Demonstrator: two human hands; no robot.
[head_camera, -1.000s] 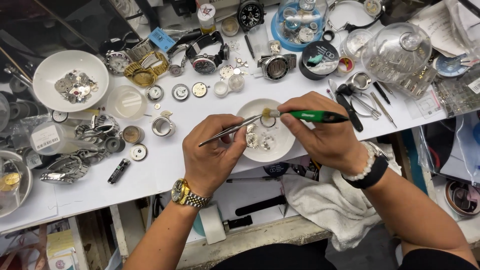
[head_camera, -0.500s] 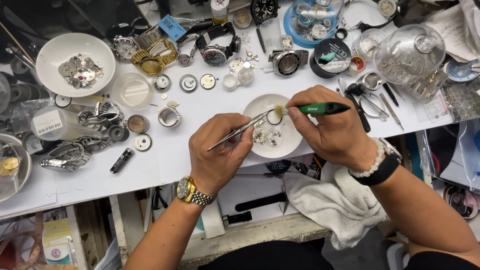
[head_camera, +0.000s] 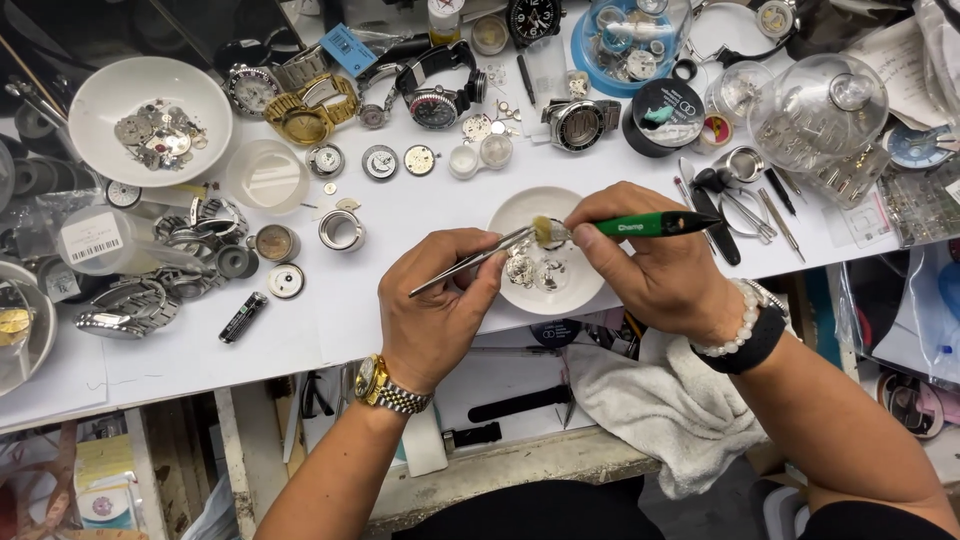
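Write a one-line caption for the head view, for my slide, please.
Left hand holds tweezers and right hand a green-handled brush over a small white dish of watch parts.

White-topped workbench (head_camera: 200, 350) runs the full width, even bright overhead light, no hard shadows. Bare wooden front rail (head_camera: 520, 465) below its near edge, with a grey-white cloth towel (head_camera: 670, 410) draped over it right of centre. Dark surface (head_camera: 110, 30) behind the bench's far left corner; floor and walls not visible.
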